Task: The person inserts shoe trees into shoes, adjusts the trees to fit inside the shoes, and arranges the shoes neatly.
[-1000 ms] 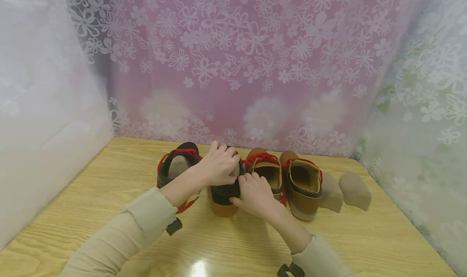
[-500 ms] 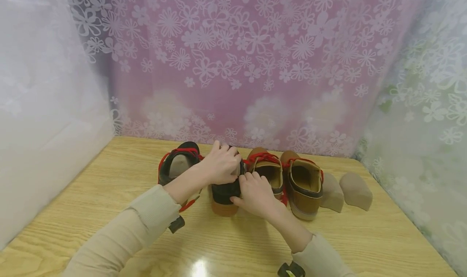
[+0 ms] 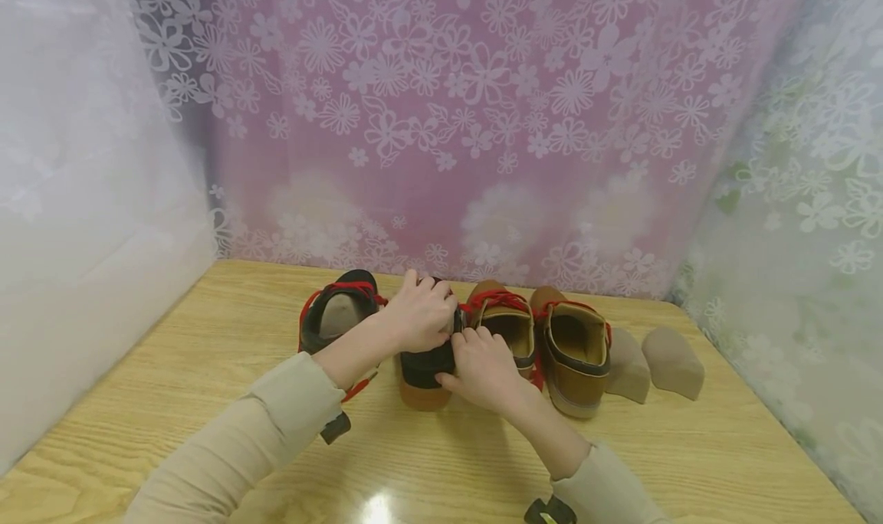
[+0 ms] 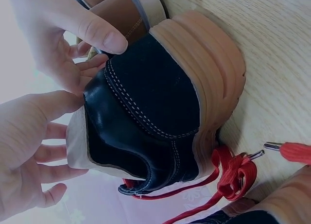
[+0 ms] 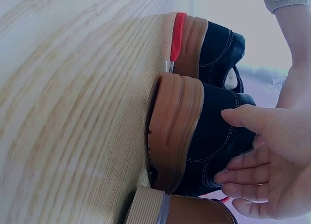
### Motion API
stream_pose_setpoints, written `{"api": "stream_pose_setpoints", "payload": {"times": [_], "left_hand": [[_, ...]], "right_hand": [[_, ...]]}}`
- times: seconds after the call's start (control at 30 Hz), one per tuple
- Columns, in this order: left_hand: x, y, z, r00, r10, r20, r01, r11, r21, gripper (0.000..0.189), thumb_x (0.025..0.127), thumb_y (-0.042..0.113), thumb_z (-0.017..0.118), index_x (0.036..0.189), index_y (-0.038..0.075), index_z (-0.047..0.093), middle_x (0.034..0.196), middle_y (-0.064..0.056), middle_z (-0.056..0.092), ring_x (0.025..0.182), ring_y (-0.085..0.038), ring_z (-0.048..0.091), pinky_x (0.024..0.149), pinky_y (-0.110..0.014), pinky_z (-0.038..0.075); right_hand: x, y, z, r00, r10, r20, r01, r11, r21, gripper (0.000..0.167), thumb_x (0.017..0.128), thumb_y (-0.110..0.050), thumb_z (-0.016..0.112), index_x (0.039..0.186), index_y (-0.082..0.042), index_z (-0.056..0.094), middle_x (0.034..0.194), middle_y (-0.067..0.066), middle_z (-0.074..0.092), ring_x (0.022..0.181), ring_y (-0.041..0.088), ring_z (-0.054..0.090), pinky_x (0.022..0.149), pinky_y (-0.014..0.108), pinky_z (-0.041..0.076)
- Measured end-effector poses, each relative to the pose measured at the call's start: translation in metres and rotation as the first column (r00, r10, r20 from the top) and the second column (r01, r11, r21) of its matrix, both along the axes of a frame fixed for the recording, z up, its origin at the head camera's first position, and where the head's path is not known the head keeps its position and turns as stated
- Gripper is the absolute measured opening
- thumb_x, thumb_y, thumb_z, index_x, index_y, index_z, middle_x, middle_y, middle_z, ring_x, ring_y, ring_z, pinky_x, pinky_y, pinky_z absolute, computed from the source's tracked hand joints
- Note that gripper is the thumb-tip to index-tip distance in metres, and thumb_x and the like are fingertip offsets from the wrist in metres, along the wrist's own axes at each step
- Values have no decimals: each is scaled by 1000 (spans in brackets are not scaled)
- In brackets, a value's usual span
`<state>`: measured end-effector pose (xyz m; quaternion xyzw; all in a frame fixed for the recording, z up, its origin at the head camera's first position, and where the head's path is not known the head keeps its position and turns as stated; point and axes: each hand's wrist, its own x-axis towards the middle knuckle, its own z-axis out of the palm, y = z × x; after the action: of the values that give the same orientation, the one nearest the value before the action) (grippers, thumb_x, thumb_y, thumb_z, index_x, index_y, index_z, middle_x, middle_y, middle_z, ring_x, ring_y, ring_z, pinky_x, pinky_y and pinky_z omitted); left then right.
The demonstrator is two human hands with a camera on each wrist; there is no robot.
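A black lace-up shoe (image 3: 422, 378) with a tan sole stands heel-forward, second from the left. My left hand (image 3: 421, 309) lies over its opening. In the left wrist view, the fingers and thumb of that hand grip a beige shoe insert (image 4: 77, 141) at the shoe's mouth; the rest of the insert is hidden inside. My right hand (image 3: 483, 367) holds the same shoe at the heel and right side. Its thumb presses the heel, as the right wrist view shows beside the stitched black upper (image 5: 214, 131). On the left, another black shoe (image 3: 359, 279) has a beige insert (image 3: 338, 316) in it.
Right of my hands stand two brown shoes, a nearer one (image 3: 507, 332) and a farther one (image 3: 572, 355), both with red laces. Beyond them two beige inserts, one (image 3: 629, 367) and another (image 3: 672, 361), lie on the wooden table (image 3: 386, 470). A flowered curtain (image 3: 483, 126) hangs behind.
My left hand dips very slightly over the black shoe's opening. The right hand keeps its place at the heel, and the shoes stay where they were.
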<state>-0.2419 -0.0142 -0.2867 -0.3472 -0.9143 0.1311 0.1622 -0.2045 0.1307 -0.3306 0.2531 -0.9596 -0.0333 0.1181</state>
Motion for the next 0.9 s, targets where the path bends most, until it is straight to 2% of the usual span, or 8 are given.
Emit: {"api": "stream_pose_setpoints", "payload": {"times": [0.43, 0.9], "left_hand": [[-1, 2, -2, 1000, 3, 17, -3, 1000, 4, 42, 83, 42, 66, 112, 11, 63, 109, -6, 56, 99, -26, 52, 82, -43, 33], [-3, 5, -5, 1000, -2, 10, 2, 1000, 16, 40, 82, 40, 67, 110, 11, 64, 106, -6, 56, 96, -26, 52, 80, -44, 32]], "right_hand": [[0, -1, -1, 1000, -7, 27, 7, 1000, 11, 52, 78, -45, 70, 99, 1, 58, 92, 11, 59, 79, 26, 51, 67, 38, 44], [-1, 1, -2, 1000, 4, 6, -4, 1000, 10, 50, 77, -45, 71, 96, 0, 57, 89, 11, 59, 77, 26, 51, 65, 37, 43]]}}
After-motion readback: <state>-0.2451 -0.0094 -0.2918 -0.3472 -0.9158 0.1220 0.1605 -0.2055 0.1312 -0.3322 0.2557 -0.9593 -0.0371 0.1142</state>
